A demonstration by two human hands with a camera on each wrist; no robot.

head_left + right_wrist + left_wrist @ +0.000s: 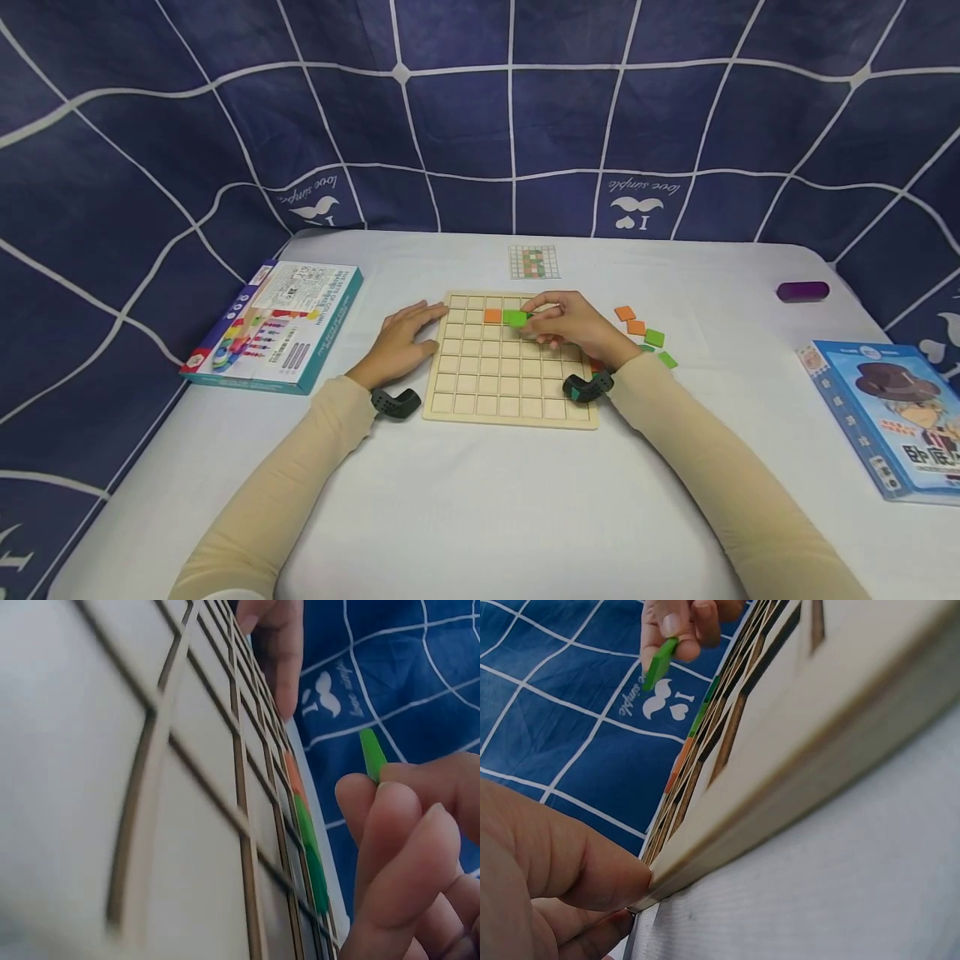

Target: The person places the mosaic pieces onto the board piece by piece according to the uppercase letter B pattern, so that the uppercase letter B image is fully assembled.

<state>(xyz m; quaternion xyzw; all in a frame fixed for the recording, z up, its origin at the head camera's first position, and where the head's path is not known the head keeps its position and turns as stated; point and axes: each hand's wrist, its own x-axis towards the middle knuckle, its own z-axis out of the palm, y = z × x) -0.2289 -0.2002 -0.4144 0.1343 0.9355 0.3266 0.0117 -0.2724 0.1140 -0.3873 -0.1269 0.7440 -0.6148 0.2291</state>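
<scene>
A wooden grid board (480,408) lies on the white table. My right hand (573,325) is over its upper part and pinches a light green square tile (372,754) between thumb and finger, held up off the grid. Beneath it, one row holds an orange tile (492,316), a green tile (303,817) and a darker green tile (316,881) side by side. My left hand (405,340) rests at the board's left edge, fingers extended along the upper corner. Its thumb (607,874) touches the board's side in the left wrist view.
Several loose tiles, among them an orange tile (625,313) and a green tile (655,338), lie right of the board. A printed grid card (534,262) lies beyond it. A game box (277,325) sits left, a blue box (888,417) right, near a purple cylindrical object (802,291).
</scene>
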